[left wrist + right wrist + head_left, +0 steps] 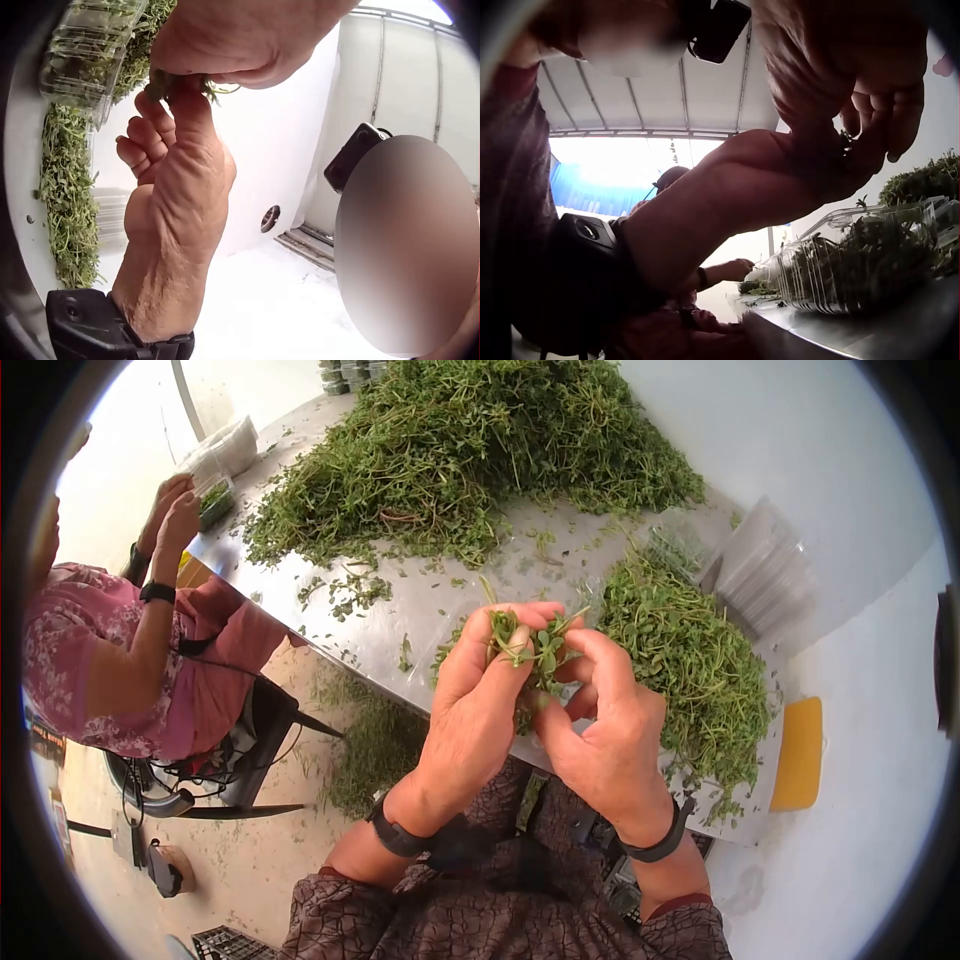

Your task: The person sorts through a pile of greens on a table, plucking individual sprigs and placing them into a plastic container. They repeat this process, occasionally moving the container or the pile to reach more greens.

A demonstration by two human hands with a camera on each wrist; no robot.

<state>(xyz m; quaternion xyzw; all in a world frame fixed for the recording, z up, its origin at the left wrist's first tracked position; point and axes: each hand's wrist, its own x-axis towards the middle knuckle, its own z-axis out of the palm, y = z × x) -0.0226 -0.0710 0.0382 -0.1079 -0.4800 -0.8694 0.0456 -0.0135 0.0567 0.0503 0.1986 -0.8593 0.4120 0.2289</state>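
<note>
Several leafy green sprigs point(545, 650) are held between my two hands, over the front edge of the metal table. My left hand point(472, 705) pinches them between thumb and fingers. From the right, my right hand point(612, 730) meets it, thumb and fingertips pinching the lower part of the same sprigs. Both wrists wear black bands. Beneath the hands on the table stands a clear plastic box point(855, 259) with greens inside, mostly hidden by the hands in the head view. To the right of my right hand lies a smaller heap of sprigs point(690, 670).
A large mound of greens point(480, 450) covers the back of the metal table point(345, 630). Stacked clear plastic boxes point(765, 565) lean at the right wall, near a yellow panel point(797, 755). On the left another person point(120, 650) sits handling a filled box point(215, 503). Cut greens point(370, 745) litter the floor.
</note>
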